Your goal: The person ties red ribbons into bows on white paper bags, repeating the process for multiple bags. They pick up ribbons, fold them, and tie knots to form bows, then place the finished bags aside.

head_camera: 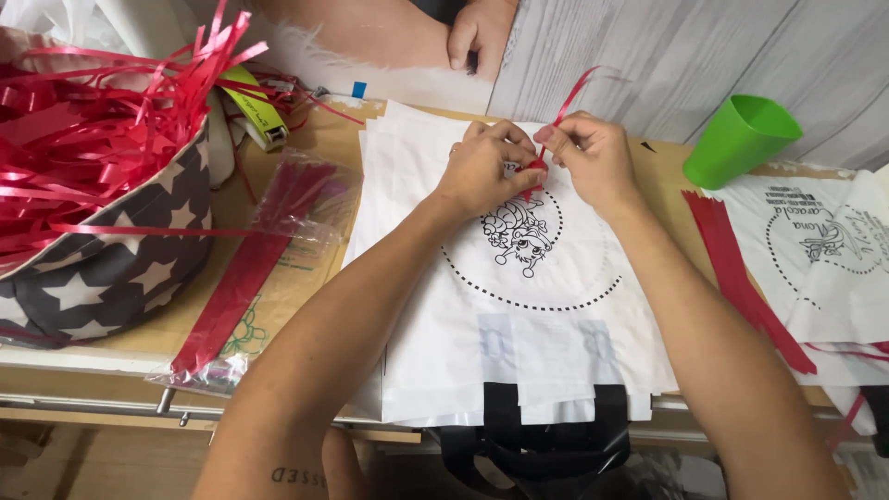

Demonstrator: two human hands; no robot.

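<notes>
Two hands meet at the top of a stack of white printed bags [519,306], on a wooden table [324,153]. Left hand [482,167] pinches down on the bag near the upper rim of its dotted circle; fingers curled tight, seemingly gripping a small bit of red ribbon [560,116]. Right hand [593,157] clenched on the same ribbon, thumb and forefinger nipping it, loose tail flicking up and right. Ribbon sits just above the black cartoon print, touching the top bag. Progress, as a judgement: the ribbon looks partly worked onto this bag, not yet finished, since the tail is free and both hands are on it. Finished-looking bags [815,259] lie to the right, with red strips [741,278] lying beside them; several unworked bags appear to remain under the top one. Supply: star-patterned fabric basket [111,259] at left, heaped with red ribbon; a clear sleeve of cut red strips [250,268] between basket and stack. Green plastic cup [741,139] tipped near the right hand, just apart from it. Another person's hand [482,32] rests at the far edge. Room: stack overhangs the near table edge, black handles dangling; narrow bare wood either side of the stack; forearms crowd the middle.
</notes>
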